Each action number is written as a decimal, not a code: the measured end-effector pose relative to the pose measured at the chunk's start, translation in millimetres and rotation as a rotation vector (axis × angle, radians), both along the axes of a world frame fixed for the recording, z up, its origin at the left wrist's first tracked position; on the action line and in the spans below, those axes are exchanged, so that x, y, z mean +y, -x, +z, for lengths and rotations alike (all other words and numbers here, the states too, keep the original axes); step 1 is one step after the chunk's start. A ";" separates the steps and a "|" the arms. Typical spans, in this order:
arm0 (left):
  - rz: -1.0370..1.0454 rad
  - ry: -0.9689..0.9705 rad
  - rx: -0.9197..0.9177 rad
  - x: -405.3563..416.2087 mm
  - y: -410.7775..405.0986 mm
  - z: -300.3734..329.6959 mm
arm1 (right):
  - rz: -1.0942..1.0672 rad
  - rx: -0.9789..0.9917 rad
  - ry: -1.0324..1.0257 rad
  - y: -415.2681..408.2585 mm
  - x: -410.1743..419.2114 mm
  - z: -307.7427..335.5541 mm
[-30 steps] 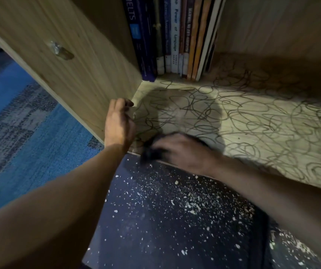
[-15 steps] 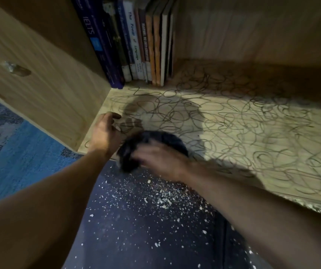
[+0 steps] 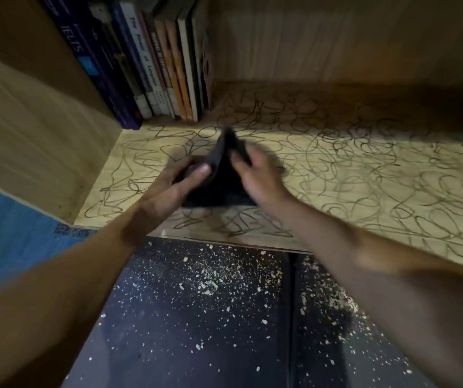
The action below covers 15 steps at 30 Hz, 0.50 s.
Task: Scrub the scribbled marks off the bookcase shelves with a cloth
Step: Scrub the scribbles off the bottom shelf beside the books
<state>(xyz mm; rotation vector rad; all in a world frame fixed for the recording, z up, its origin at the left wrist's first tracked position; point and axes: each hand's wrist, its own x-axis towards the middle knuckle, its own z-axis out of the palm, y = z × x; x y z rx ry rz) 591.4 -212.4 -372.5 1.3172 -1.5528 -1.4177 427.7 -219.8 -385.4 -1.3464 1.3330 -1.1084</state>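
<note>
Dark limp cloth [image 3: 221, 177], peaked, two-handed.

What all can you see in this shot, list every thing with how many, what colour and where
dark folded cloth: one, black, held above the shelf, front left
scribbled wooden shelf board: one, pale wood with dark scrawls, across the middle
upright row of books: about ten, blue, white, orange, back left corner
wooden side panel: one, tan, left
speckled dark floor: navy with pale crumbs, below
blue carpet: left edge
left hand: one, grips the cloth
right hand: one, fingers pinch the cloth
</note>
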 end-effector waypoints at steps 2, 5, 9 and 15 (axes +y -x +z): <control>-0.073 0.013 -0.081 -11.6 18.7 9.0 | -0.049 -0.180 -0.056 14.6 -17.2 10.6; 0.004 0.311 -0.430 -37.6 42.0 21.2 | -0.065 -0.288 -0.125 42.3 -26.4 17.1; 0.026 0.677 -0.770 -58.4 52.1 16.8 | -0.201 -0.026 -0.145 82.4 -25.3 -0.4; -0.731 0.294 -0.978 -1.3 88.4 -44.2 | -0.106 0.351 -0.217 115.0 10.4 -29.2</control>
